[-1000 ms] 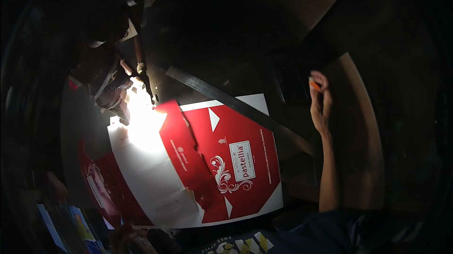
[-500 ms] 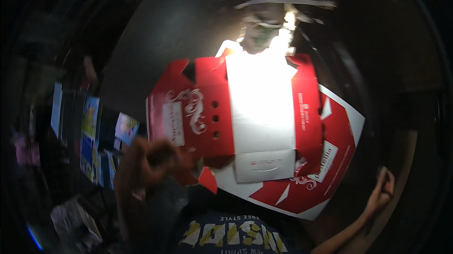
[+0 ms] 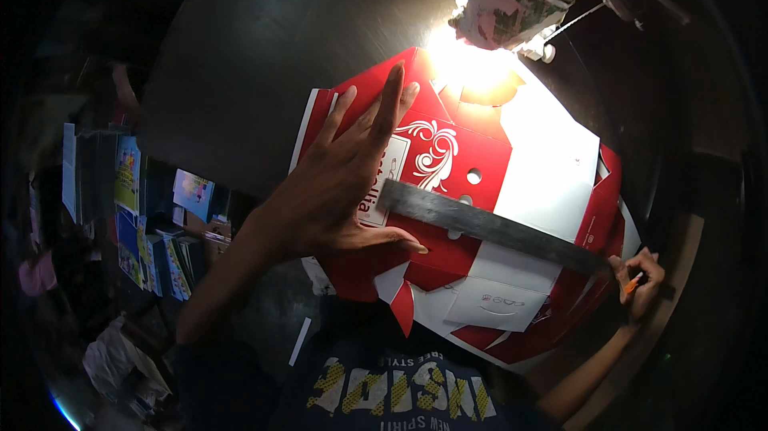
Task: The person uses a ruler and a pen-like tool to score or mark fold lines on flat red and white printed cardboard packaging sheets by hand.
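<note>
A die-cut cardboard box blank point(image 3: 460, 251), red with white panels and a white scroll print, lies spread on the dark table, with at least one more red and white sheet under it. My left hand point(image 3: 336, 171) is over its left part, fingers spread, thumb reaching toward the punched holes. Across the blank slants a flat grey metal strip point(image 3: 496, 227), like a ruler. My right hand point(image 3: 640, 279) has its fingers closed at the strip's right end. A small orange thing point(image 3: 634, 282) shows between those fingers; its kind is unclear.
A bright lamp point(image 3: 472, 55) glares at the far edge of the blank, beside a bundle in crumpled wrapping point(image 3: 512, 3). Stacks of colourful booklets point(image 3: 132, 175) stand to the left. Pale crumpled bags point(image 3: 124, 367) lie at lower left, and a narrow white strip point(image 3: 300, 341) lies nearer me.
The blank has turned clockwise. My left hand has moved up and right onto it, fingers now spread. The metal strip now lies across it, and my right hand has moved up slightly.
</note>
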`<action>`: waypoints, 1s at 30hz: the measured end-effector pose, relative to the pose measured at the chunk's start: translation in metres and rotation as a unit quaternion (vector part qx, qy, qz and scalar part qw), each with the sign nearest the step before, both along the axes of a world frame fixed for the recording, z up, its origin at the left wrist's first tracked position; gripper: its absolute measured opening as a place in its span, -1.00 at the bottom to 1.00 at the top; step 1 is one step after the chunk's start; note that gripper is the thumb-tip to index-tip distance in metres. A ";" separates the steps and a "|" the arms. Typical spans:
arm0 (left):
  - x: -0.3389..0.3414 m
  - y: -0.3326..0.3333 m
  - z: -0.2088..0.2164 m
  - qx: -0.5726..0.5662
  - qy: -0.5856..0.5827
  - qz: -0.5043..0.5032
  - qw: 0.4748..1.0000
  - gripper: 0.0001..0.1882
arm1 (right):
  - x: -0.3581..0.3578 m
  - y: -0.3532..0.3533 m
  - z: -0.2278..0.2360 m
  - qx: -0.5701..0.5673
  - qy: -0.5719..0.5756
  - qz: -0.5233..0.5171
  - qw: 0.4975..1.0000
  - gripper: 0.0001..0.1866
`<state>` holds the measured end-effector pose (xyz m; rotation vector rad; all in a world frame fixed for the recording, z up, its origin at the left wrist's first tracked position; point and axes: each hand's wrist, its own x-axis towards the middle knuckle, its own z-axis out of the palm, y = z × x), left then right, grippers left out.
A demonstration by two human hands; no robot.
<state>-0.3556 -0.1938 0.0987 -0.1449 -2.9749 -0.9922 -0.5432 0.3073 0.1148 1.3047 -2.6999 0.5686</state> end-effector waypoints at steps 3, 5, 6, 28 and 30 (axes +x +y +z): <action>0.000 -0.005 -0.008 0.049 0.027 0.008 0.998 0.54 | 0.002 -0.034 0.000 0.070 0.003 -0.006 0.998 -0.45; 0.004 -0.009 -0.009 0.061 0.035 0.016 0.997 0.39 | 0.012 -0.067 0.006 0.075 -0.009 -0.039 0.996 -0.52; 0.004 -0.011 -0.008 0.066 0.032 0.011 0.997 0.39 | 0.019 -0.083 0.011 0.077 -0.014 -0.059 0.995 -0.55; 0.003 -0.064 0.031 0.301 -0.137 0.222 0.918 -0.42 | -0.018 0.060 0.009 -0.106 0.079 -0.050 0.990 -0.71; 0.049 -0.105 0.036 0.192 -0.032 0.277 0.941 -0.47 | -0.020 0.049 -0.010 -0.142 0.001 -0.069 0.987 -0.67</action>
